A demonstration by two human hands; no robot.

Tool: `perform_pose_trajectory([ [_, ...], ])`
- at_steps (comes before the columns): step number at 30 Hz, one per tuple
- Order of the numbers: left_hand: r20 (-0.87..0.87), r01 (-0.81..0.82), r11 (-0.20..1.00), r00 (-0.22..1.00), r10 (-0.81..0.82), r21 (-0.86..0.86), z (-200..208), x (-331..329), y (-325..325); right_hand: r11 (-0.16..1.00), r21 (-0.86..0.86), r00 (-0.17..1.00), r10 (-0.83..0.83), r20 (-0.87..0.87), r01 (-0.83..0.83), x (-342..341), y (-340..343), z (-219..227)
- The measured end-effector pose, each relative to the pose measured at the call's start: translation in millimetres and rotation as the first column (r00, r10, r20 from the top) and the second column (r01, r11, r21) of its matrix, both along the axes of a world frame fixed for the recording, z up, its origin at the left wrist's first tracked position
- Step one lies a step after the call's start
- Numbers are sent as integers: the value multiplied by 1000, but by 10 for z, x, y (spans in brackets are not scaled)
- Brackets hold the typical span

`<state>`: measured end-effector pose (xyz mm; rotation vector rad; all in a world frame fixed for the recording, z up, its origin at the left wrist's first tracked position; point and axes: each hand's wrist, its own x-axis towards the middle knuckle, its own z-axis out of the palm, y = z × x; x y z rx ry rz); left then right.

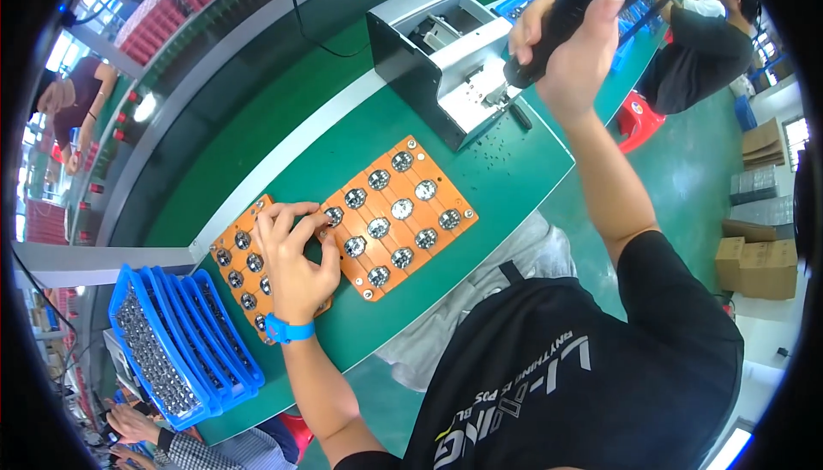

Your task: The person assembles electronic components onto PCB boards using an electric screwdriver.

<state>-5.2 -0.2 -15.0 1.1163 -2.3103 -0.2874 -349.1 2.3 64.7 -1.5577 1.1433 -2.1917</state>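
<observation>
My right hand (576, 63) is wrapped round a black corded electric screwdriver (573, 17), its lower end at the front of a grey and black screw feeder (446, 58). My left hand (296, 256), with a blue wristband (287, 329), is at the gap between two orange fixture plates. Its thumb and fingertips are curled close together at the left edge of the right plate (390, 183); whatever they pinch is hidden. Round silver-and-black modules sit in rows in that plate. The left plate (231, 243) holds similar modules and lies partly under my left hand.
Blue trays (184, 341) full of small round parts stand at the lower left of the green table (514, 170). Tiny dark screws are scattered beside the feeder. A curved metal rail (334, 114) runs behind. Co-workers sit at the right and lower left.
</observation>
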Motion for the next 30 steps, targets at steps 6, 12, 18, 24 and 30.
perform_pose_trajectory([
  [6, 21, 23, 1000, 1000, -23, -14, 2, -13, -38, 996, -34, 991, 81, 107, -78, -141, -73, -258],
  [12, 16, 23, 999, 1000, -24, 38, 22, 10, -26, 994, 35, 987, 100, 129, -106, -93, -92, -263],
  [18, -7, 12, 1000, 1000, -12, 29, 1, 34, -36, 975, 166, 983, 127, 135, -148, -103, -67, -203],
  [24, -39, 32, 999, 999, -30, 41, -13, 113, -34, 958, 117, 939, 226, 258, -263, 27, -9, -96],
  [30, -99, 54, 995, 994, -46, 79, 6, 172, -100, 844, 31, 806, 500, 317, -536, 1009, -129, -9],
])
